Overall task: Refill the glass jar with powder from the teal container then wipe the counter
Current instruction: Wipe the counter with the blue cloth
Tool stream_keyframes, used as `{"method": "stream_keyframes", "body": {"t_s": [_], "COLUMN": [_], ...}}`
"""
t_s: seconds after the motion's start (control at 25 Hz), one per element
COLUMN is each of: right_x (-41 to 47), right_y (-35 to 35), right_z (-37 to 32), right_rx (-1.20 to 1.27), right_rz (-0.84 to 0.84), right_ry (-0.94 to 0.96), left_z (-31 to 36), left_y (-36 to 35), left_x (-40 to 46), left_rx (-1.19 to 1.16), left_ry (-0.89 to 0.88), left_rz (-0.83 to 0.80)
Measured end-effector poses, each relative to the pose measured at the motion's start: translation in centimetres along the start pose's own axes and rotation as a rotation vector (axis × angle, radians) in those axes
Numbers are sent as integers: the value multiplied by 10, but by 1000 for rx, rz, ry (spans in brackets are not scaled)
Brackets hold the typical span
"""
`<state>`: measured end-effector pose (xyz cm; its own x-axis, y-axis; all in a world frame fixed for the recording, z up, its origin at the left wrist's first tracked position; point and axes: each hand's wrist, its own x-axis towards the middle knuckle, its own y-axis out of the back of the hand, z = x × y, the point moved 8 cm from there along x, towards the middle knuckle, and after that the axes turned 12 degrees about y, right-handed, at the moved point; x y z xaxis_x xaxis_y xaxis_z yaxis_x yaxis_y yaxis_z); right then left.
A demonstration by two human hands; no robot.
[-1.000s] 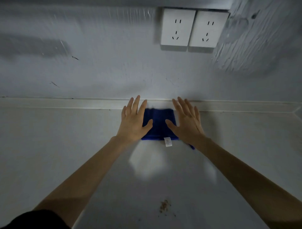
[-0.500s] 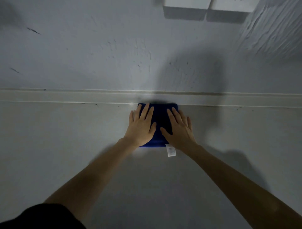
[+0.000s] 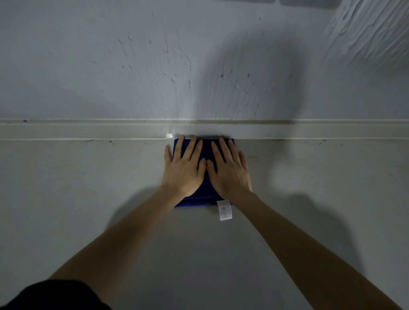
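A folded blue cloth (image 3: pixel 194 201) with a white label (image 3: pixel 224 210) lies on the grey counter (image 3: pixel 88 199), its far edge against the raised back ledge (image 3: pixel 88 130). My left hand (image 3: pixel 183 170) and my right hand (image 3: pixel 230 172) press flat on the cloth side by side, fingers stretched toward the ledge and thumbs nearly touching. They cover most of it. The glass jar and the teal container are out of view.
A grey plastered wall (image 3: pixel 155 66) rises behind the ledge. Crinkled whitish sheeting (image 3: pixel 371 33) hangs at the upper right. The lower edges of two wall sockets (image 3: pixel 309 2) show at the top.
Both hands have come together on top of the cloth and pushed it back against the ledge. The view has tilted down, so the sockets and the brown spill have left the frame.
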<state>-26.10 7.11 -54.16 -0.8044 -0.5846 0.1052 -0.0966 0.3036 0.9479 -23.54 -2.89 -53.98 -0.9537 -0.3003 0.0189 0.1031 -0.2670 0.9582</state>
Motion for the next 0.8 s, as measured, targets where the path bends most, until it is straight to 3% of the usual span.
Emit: {"method": "stream_keyframes", "body": {"t_s": [0.8], "right_x": [-109], "right_y": [-7], "right_z": [-80], "right_rx": [-3], "right_rz": [4], "right_ry": [-50], "left_z": [-34], "left_y": [12], "left_x": [-125], "left_rx": [115], "left_ry": [-5], "left_rz": [-36]}}
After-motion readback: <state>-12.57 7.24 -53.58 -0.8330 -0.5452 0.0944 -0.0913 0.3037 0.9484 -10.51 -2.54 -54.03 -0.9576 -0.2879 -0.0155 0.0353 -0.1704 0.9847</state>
